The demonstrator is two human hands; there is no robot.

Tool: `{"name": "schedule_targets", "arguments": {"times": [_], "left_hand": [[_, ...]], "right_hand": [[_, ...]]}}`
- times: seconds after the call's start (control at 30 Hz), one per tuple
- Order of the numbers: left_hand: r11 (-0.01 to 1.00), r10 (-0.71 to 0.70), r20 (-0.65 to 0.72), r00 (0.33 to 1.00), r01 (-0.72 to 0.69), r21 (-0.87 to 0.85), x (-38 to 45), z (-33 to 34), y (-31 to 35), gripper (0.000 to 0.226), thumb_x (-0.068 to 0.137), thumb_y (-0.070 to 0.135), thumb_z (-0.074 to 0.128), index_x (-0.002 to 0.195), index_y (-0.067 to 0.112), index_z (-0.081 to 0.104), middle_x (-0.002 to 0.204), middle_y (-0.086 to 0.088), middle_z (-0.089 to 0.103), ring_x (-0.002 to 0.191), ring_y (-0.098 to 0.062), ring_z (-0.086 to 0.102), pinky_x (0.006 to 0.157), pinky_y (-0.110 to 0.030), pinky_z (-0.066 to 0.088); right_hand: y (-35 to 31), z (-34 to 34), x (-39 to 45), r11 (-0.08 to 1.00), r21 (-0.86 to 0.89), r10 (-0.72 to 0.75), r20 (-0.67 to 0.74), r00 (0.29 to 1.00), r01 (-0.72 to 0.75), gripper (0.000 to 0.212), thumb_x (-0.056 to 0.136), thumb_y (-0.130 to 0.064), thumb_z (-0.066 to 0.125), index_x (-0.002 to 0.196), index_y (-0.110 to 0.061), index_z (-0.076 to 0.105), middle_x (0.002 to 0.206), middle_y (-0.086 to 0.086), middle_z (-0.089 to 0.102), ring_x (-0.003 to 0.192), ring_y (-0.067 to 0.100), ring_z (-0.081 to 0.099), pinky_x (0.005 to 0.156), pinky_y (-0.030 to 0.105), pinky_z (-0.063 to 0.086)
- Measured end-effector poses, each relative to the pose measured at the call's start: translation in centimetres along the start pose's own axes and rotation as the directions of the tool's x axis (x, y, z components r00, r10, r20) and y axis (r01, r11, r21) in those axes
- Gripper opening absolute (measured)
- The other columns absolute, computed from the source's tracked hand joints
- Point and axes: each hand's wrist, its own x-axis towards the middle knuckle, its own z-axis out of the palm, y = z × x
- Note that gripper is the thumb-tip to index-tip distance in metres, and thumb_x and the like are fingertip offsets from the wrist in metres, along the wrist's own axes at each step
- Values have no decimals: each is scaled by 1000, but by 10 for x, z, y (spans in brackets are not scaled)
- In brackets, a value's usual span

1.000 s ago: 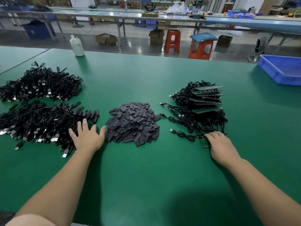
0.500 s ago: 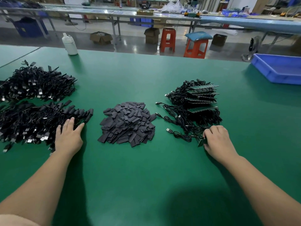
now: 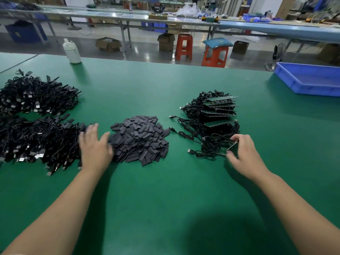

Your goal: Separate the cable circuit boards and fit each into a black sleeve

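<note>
Head view puts the work in three lots on the green table (image 3: 165, 190). At 9 to 10 o'clock lie two large heaps of cables (image 3: 36, 126) whose board ends look already covered in black (finished pieces, by my reading, though the detail is too small to be sure). At 12 o'clock, dead centre, is the pile of black sleeves (image 3: 139, 138), and at 1 to 2 o'clock the stack of green circuit boards (image 3: 219, 111) with their cables tangled beneath. Judging by the heaps, much of the job is done, yet several panels of joined boards and a good many sleeves remain.

The right hand (image 3: 244, 155) is at the near edge of the tangle, at about 2 o'clock; its fingers and thumb pinch a small green board piece (image 3: 232, 146), lifted and tilted at the fingertips, with its cable trailing toward 9 o'clock. So the board sits right in the grip, at the tips and not deep in the palm. The left hand (image 3: 94, 146) is blurred, fingers spread and holding nothing, with its thumb side touching or just beside the sleeve pile at 10 o'clock. No sleeve is taken up yet; separating this board and sleeving it are both left to do.
</note>
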Motion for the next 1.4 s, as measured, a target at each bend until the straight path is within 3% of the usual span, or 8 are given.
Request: {"name": "schedule_targets", "arguments": {"times": [0.23,0.47,0.63,0.83,1.0,1.1,1.3,1.4], "left_hand": [[877,232,-110,967,-257,-406,-62,-3,142,49,79,7,66,128,8,63,147,-25,41,136,-38,37,114,-54,31],[895,282,35,959,-249,-369,-89,6,156,50,79,10,66,128,2,60,141,-28,46,126,-41,47,108,-49,40],[906,274,64,960,-235,-351,-89,3,160,49,80,12,67,127,2,60,139,-27,49,127,-39,48,109,-47,40],[916,261,81,962,-220,-335,-90,0,160,46,81,13,66,126,2,61,137,-26,52,127,-37,49,108,-47,41],[917,254,75,964,-216,-334,-90,2,161,42,78,10,68,119,1,64,131,-26,55,120,-38,54,103,-46,44],[915,257,56,965,-224,-337,-90,4,161,41,77,9,68,116,0,64,129,-27,56,118,-39,54,100,-46,45],[914,254,13,967,-235,-331,-91,6,161,41,76,9,67,116,1,65,129,-26,56,119,-38,53,101,-46,45],[908,265,3,964,-249,-336,-91,7,161,42,75,9,68,116,1,65,129,-26,56,120,-37,53,101,-46,45]], "right_hand": [[-18,-13,10,943,-301,-133,60,989,145,59,82,-14,65,134,-17,38,111,1,37,110,25,40,106,46,30],[-42,-52,34,936,-289,-217,-18,976,203,68,89,1,51,152,-12,29,115,12,48,91,32,52,82,43,43],[-61,-84,44,951,-214,-234,-22,972,224,68,92,-4,51,154,-20,29,130,11,60,103,33,62,83,40,50],[-84,-109,41,922,-316,-115,325,939,223,42,90,-17,56,132,-23,60,122,2,69,101,21,64,88,33,52],[-95,-111,36,950,-266,-3,511,860,161,15,89,-18,53,78,-26,61,69,0,65,62,18,56,53,26,42],[-91,-113,37,980,-181,34,570,821,85,15,87,-20,59,76,-21,69,62,-3,64,49,9,54,51,24,42],[-73,-92,34,999,-30,40,649,760,-26,23,94,-18,57,117,-21,63,89,-10,76,89,26,68,92,45,52],[-65,-77,35,998,27,22,611,791,-49,15,93,-15,61,105,-23,56,93,-6,77,101,27,68,95,45,50]]}}
